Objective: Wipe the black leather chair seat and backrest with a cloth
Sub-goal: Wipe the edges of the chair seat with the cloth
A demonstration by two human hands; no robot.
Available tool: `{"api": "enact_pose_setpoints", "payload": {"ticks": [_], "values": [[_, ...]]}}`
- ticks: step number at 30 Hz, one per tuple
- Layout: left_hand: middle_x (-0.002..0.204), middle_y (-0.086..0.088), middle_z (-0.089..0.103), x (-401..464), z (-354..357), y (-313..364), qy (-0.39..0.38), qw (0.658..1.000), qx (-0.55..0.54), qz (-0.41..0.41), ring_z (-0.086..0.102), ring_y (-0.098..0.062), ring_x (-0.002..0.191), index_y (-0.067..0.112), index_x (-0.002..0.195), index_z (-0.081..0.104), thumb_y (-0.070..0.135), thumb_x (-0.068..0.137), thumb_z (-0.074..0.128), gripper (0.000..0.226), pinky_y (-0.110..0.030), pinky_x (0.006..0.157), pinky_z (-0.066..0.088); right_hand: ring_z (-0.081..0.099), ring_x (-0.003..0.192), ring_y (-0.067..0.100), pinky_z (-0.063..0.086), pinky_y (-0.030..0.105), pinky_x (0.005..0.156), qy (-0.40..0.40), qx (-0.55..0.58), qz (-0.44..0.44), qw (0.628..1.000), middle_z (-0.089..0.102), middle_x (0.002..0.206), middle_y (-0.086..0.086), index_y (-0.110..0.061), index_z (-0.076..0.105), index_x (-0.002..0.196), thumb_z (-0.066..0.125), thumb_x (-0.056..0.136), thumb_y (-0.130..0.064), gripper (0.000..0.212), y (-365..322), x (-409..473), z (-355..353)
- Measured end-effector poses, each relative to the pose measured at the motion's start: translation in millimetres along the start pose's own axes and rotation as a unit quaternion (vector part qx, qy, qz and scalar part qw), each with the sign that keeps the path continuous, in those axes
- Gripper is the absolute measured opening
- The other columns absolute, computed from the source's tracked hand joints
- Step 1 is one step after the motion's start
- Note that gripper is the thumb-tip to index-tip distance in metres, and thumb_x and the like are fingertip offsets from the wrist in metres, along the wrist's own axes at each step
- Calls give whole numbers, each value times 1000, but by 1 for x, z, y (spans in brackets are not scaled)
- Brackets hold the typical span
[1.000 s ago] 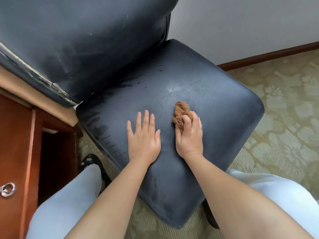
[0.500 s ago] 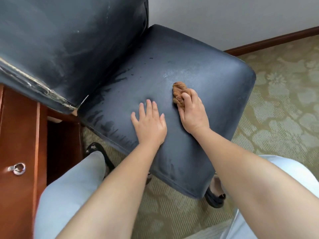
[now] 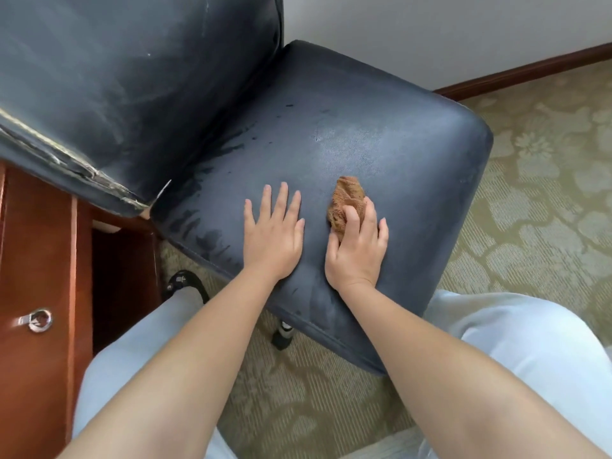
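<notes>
The black leather chair seat (image 3: 364,127) fills the middle of the head view, with dark damp streaks along its left side. Its backrest (image 3: 132,77) rises at the upper left, dusty and torn along the lower edge. My right hand (image 3: 357,250) presses a crumpled brown cloth (image 3: 346,200) against the seat near its front. My left hand (image 3: 273,236) lies flat on the seat beside it, fingers spread, holding nothing.
A reddish wooden cabinet (image 3: 36,359) with a metal ring pull (image 3: 38,320) stands at the left, close to the chair. Patterned green carpet (image 3: 546,193) covers the floor on the right. A white wall with dark baseboard (image 3: 530,69) runs behind. My knees in light trousers (image 3: 530,342) are close to the seat front.
My right hand has drawn the cloth back toward the front of the seat after pushing it forward. The left hand stays flat on the seat. The view has shifted.
</notes>
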State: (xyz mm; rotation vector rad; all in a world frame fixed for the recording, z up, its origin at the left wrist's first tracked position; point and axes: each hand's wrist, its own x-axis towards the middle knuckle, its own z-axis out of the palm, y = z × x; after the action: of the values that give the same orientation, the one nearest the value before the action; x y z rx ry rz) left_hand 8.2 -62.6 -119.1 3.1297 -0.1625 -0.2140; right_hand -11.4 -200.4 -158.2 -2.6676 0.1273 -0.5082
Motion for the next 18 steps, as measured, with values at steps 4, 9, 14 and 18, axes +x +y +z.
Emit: {"api": "enact_pose_setpoints", "payload": {"ticks": [4, 9, 14, 18], "values": [[162, -1, 4, 0, 7, 17, 21, 999, -2, -32, 0, -26, 148, 23, 154, 8, 39, 99, 8, 57, -53, 117, 2, 31, 132, 25, 19, 45, 109, -8, -1, -32, 999, 42, 140, 20, -18, 36, 119, 42, 82, -31, 39, 15, 12, 0], [162, -3, 3, -4, 9, 48, 20, 995, -38, -95, -1, -29, 148, 22, 154, 6, 38, 102, 16, 56, -55, 118, 3, 36, 128, 26, 22, 45, 109, -27, 26, -81, 996, 43, 140, 20, -19, 37, 117, 42, 81, -28, 38, 37, 30, -9], [162, -3, -2, 2, 7, 85, 6, 983, -90, -163, -7, -29, 148, 18, 154, 3, 38, 103, 18, 57, -54, 116, -4, 38, 122, 29, 22, 42, 111, -91, 31, -143, 985, 44, 139, 20, -18, 38, 118, 41, 80, -26, 38, 63, 66, -26], [162, -1, 1, -2, 5, 82, -1, 989, -95, -114, -3, -25, 148, 19, 154, 5, 40, 103, 19, 58, -42, 119, -1, 45, 119, 32, 25, 43, 111, -152, 10, -164, 975, 44, 137, 16, -18, 37, 117, 41, 81, -31, 39, 75, 86, -39]]}}
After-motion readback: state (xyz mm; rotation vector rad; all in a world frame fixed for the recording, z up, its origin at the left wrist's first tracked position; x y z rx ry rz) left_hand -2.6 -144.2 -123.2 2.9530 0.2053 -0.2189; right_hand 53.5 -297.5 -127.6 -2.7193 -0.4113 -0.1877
